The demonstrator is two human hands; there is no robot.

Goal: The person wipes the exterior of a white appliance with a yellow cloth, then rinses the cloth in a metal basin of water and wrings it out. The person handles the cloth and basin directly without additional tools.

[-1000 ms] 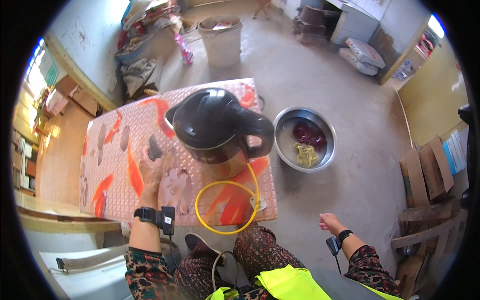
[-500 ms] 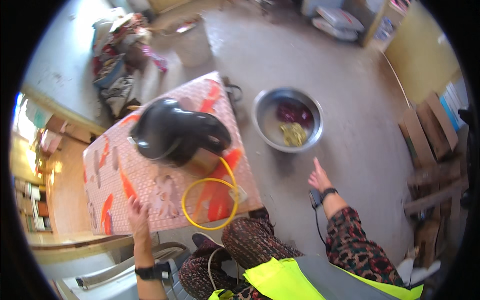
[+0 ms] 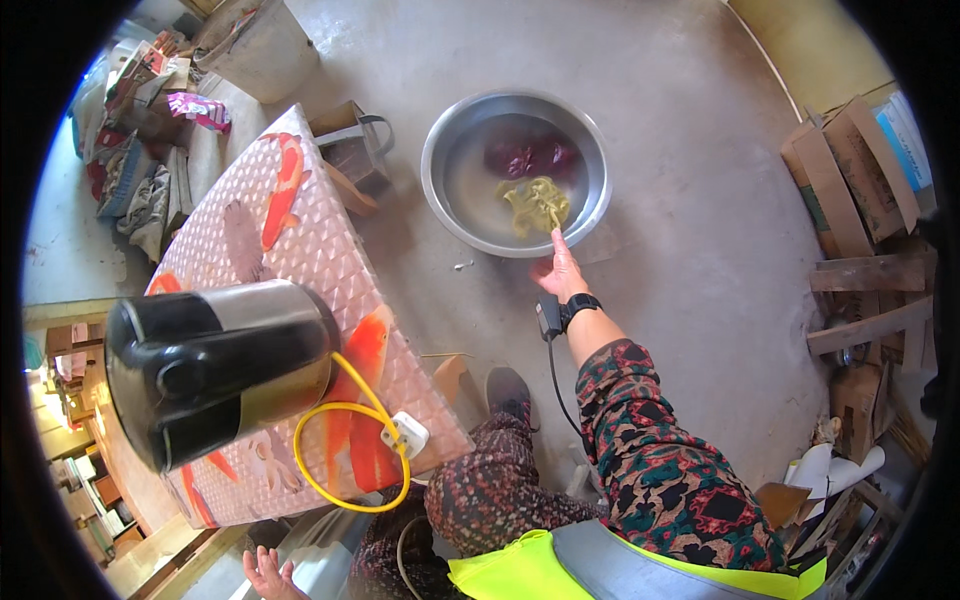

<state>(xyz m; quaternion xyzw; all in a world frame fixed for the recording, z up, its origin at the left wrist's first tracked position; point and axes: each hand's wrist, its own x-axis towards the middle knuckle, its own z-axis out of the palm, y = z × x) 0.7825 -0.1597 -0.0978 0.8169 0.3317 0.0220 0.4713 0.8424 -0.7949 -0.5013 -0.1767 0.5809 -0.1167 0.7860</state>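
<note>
A metal basin (image 3: 436,205) stands on the floor ahead of me, with cloudy water in it. Wet yellow-green cloth (image 3: 535,203) lies at its near side, and a dark red, shiny bundle (image 3: 530,155) is behind that. My right hand (image 3: 562,272) reaches over the near rim; its fingertips meet a thin drawn-out end of the yellow-green cloth and appear to pinch it. Low at the left, my left hand (image 3: 268,575) is held palm up beside the table, fingers apart, with nothing in it.
The patterned table (image 3: 330,235) at left carries a black-and-silver kettle-like pot (image 3: 225,365), a yellow cord (image 3: 305,462) and a white plug (image 3: 408,436). A tall bucket (image 3: 262,50) stands behind. Cardboard boxes (image 3: 850,180) and wood boards (image 3: 868,275) line the right side.
My right hand has moved forward to the basin and met the yellow-green cloth. My left hand has left the table's edge and dropped lower. The view has shifted to the right.
</note>
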